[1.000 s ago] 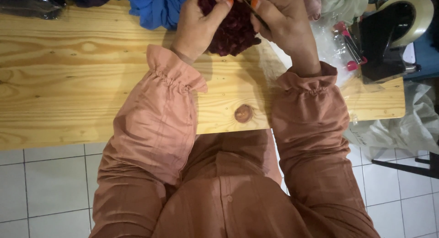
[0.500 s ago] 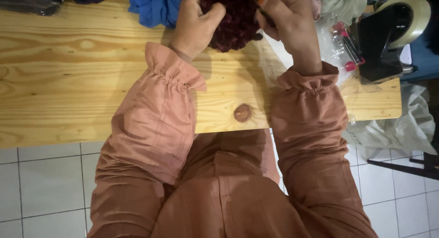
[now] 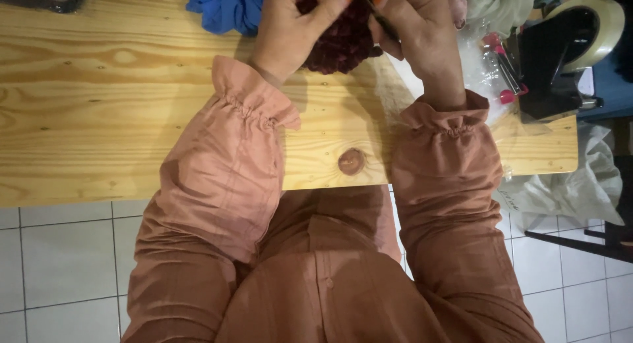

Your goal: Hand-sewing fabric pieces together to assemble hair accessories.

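Gripping dark red yarnwork [image 3: 343, 43] over the wooden table [image 3: 99, 119], both hands, left [image 3: 290, 33] and right [image 3: 422, 27], stay closed on it.

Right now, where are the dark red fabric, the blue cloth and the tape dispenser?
dark red fabric [image 3: 343, 43], head view, lower bunched part.
blue cloth [image 3: 227, 8], head view, middle fold.
tape dispenser [image 3: 550, 66], head view, black body.

Both hands, left [image 3: 290, 30] and right [image 3: 422, 27], work dark-red yarn [image 3: 343, 43] (thin tool in the right) above the wooden table [image 3: 132, 119].
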